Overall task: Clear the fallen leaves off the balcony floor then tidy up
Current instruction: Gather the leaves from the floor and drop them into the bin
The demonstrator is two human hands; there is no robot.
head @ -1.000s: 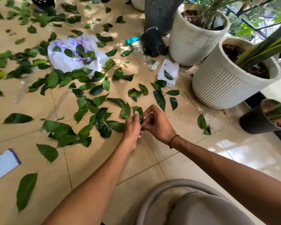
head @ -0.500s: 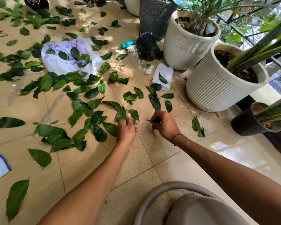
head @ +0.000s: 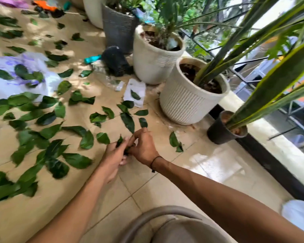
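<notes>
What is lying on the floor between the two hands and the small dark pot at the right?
In the head view, two green leaves lie between the hands and the small dark pot; otherwise bare tile.

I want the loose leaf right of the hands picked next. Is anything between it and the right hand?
Nothing visible: only bare tile lies between the right hand and the loose leaf.

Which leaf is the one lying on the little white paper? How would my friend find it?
Find the nearest cream ribbed pot, the one holding the tall striped plant. Just left of its base lies a small white paper on the floor. One dark green leaf rests on that paper, while its neighbours lie on bare tile.
</notes>
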